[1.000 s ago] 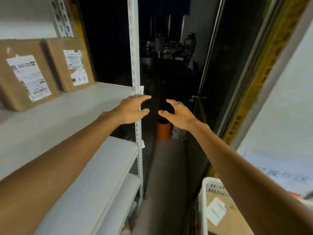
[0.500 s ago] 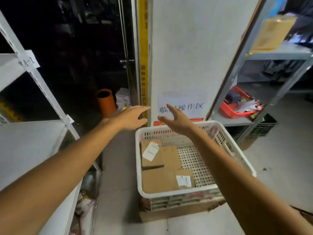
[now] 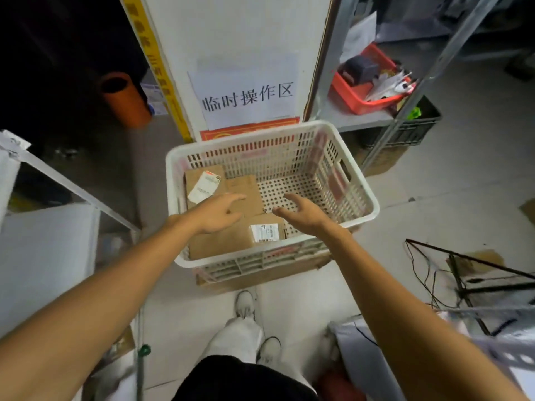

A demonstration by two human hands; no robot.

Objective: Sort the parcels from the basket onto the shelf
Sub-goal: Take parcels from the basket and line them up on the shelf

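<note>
A white plastic basket (image 3: 359,180) stands on a cardboard box on the floor in front of me. Inside lie brown cardboard parcels: a front parcel (image 3: 228,241) with a white label at its right end, and a rear parcel (image 3: 202,178) with a loose label on it. My left hand (image 3: 215,214) hovers over the parcels with relaxed fingers, holding nothing. To its right, my right hand (image 3: 304,214) reaches over the basket's bare perforated floor, fingers spread and empty. The white shelf (image 3: 43,256) is at the left edge.
A white wall panel with a paper sign (image 3: 246,94) stands behind the basket. An orange tube (image 3: 124,99) is at the back left. A red tray (image 3: 364,82) sits on a metal rack at the right. Cables and a black frame (image 3: 474,282) lie on the floor right. My feet (image 3: 246,305) are just below the basket.
My view has swung from the shelf rightward and down to the basket. Both empty hands have dropped from in front of the shelf to just above the parcels.
</note>
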